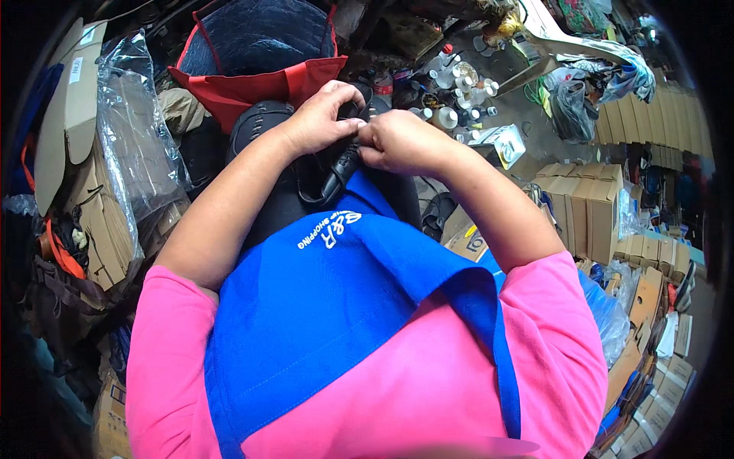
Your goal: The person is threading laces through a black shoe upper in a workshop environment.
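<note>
A black leather shoe (336,180), with stitching or lacing along it, lies over my lap, partly hidden by my hands. My left hand (325,118) curls over its far end, with thumb and fingers closed on the dark leather. Against its fingertips, my right hand (405,143) is closed in a pinch; whatever is between those fingers is too small to make out. Beside my left wrist, a black piece with pale stitches (260,115) rests near my knee. A blue apron (306,306) covers my front and lap.
Beyond my left hand stands a red bag (275,84) with a silvery lining. Several bottles (459,88) crowd the floor ahead to the right. Cardboard boxes (585,206) are stacked on the right. Clear plastic (138,130) and cardboard sheets (99,222) lean at the left.
</note>
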### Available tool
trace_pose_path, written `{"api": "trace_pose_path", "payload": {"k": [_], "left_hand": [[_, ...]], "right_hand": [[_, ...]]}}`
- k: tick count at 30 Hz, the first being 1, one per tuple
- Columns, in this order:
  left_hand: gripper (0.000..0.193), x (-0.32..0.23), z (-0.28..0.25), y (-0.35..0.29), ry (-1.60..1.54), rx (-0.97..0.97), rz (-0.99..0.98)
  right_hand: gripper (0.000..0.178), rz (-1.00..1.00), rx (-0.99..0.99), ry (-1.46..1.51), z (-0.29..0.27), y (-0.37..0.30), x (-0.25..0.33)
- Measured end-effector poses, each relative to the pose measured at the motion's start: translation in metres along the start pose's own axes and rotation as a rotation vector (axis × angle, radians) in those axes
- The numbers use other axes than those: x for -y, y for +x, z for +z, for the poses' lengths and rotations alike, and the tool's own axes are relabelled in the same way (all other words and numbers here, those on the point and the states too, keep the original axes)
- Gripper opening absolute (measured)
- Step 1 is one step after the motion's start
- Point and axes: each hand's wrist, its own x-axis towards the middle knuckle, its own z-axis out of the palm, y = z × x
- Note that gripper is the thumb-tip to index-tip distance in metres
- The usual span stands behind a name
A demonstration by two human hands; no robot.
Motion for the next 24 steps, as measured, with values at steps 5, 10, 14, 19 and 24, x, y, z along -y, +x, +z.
{"api": "trace_pose_path", "payload": {"k": [5,10,14,19,24], "left_hand": [[0.031,0.002,-0.002,0.005,0.001,-0.005,0.017],[0.026,0.001,-0.026,0.011,-0.004,0.126,0.028],[0.019,-0.007,-0.052,0.024,-0.140,0.440,-0.085],[0.021,-0.013,-0.055,0.026,-0.116,0.489,-0.132],[0.024,-0.018,-0.057,0.025,-0.125,0.513,-0.169]], "right_hand": [[0.024,0.034,-0.041,0.205,0.002,-0.022,0.000],[0.021,0.090,-0.213,0.529,-0.007,-0.048,0.004],[0.014,-0.022,-0.365,0.304,0.007,-0.039,-0.012],[0.022,0.019,-0.328,0.141,0.010,-0.029,-0.016],[0.022,0.057,-0.279,0.132,0.010,-0.025,-0.017]]}}
